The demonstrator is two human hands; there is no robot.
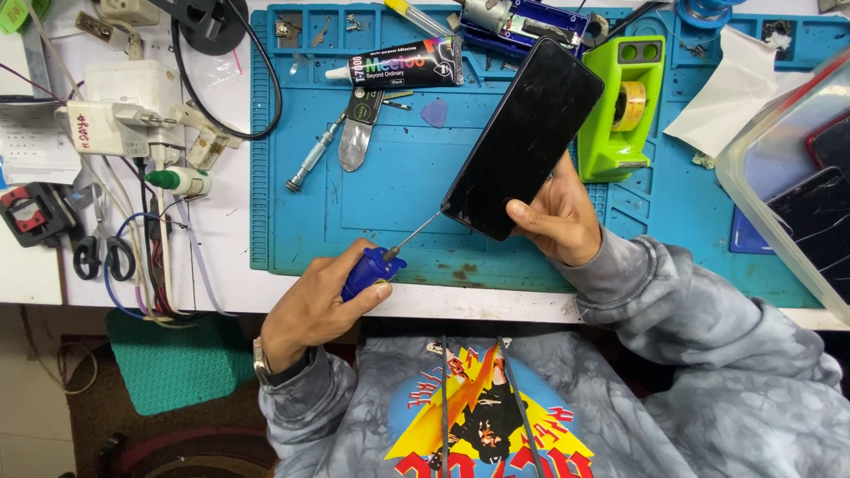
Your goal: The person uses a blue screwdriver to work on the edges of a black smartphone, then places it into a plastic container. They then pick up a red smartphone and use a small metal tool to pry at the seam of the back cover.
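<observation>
Blue mat (pixel 372 204) | left hand (pixel 314 305) grips screwdriver (pixel 381 261) | right hand (pixel 558 217) holds phone (pixel 524 137) (tape dispenser (pixel 624 106) beside)

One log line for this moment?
left hand: grips blue screwdriver | tip at phone corner | right hand: holds phone

A glossy black phone (pixel 524 137) lies tilted over a bright blue mat (pixel 390 195), with a lime-green tape dispenser (pixel 622 106) at far right, a royal-blue screwdriver handle (pixel 372 270) near, a black glue tube (pixel 403 66) far, and grey tie-dye mottled sleeves (pixel 708 354) nearest.
</observation>
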